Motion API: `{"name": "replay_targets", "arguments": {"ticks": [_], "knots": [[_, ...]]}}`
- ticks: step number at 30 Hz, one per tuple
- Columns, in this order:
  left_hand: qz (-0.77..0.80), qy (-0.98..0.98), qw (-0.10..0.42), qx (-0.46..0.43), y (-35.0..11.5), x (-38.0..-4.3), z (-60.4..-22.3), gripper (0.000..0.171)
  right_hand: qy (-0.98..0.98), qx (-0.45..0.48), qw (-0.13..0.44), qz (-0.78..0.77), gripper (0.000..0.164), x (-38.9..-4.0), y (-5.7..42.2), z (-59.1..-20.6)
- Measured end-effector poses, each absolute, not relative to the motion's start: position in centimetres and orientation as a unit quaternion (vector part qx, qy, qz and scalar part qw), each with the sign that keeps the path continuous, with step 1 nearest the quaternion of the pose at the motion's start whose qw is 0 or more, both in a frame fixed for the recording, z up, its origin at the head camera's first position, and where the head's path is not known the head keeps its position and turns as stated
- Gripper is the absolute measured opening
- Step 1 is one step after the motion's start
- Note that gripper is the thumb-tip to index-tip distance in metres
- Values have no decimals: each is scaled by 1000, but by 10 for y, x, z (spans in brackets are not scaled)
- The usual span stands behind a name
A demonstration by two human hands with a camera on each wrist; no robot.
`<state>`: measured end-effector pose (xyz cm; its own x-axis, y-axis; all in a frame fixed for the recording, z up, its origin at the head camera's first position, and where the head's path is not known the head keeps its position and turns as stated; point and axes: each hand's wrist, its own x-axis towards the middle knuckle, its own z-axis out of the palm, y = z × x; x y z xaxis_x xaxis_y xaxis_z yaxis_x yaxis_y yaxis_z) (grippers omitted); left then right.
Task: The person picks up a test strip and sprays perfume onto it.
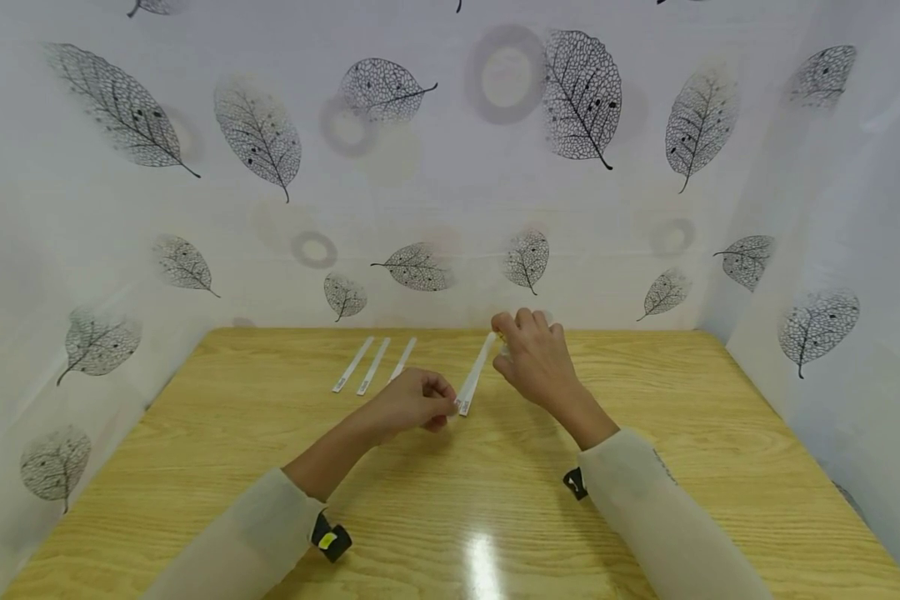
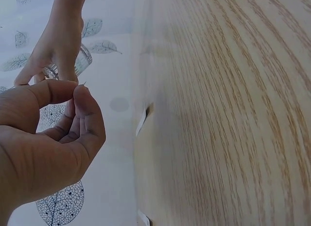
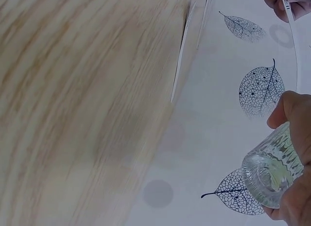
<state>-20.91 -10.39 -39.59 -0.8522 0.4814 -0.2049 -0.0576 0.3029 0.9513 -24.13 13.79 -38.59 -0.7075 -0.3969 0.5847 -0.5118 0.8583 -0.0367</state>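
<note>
My left hand (image 1: 408,404) pinches the printed end of a white paper strip (image 3: 294,39) between thumb and fingertips. That strip runs away from me toward my right hand (image 1: 536,358), and its far end is hidden there. My right hand grips a small clear ribbed glass container (image 3: 269,172), held tilted in the air; most of it is covered by the fingers in the head view. Under the held strip, another white strip (image 1: 463,408) appears to lie on the table. Left of my left hand, more strips (image 1: 351,365) lie side by side, one partly behind the hand.
The wooden table (image 1: 645,500) reaches back to a pale curtain (image 1: 450,183) printed with leaves, which also hangs along both sides. A black strap device (image 1: 332,537) sits at my left wrist, and a similar one (image 1: 575,483) at my right.
</note>
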Motion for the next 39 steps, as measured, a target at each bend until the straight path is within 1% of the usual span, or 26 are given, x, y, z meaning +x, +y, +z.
{"name": "replay_targets", "arguments": {"ticks": [13,39], "knots": [[574,773,234,137,-105,-208,-396,13,-922,249,278,100,41,-240,137,-387],[576,771,235,136,-105,-209,-397,12,-923,247,273,110,40,-242,137,-389]]}}
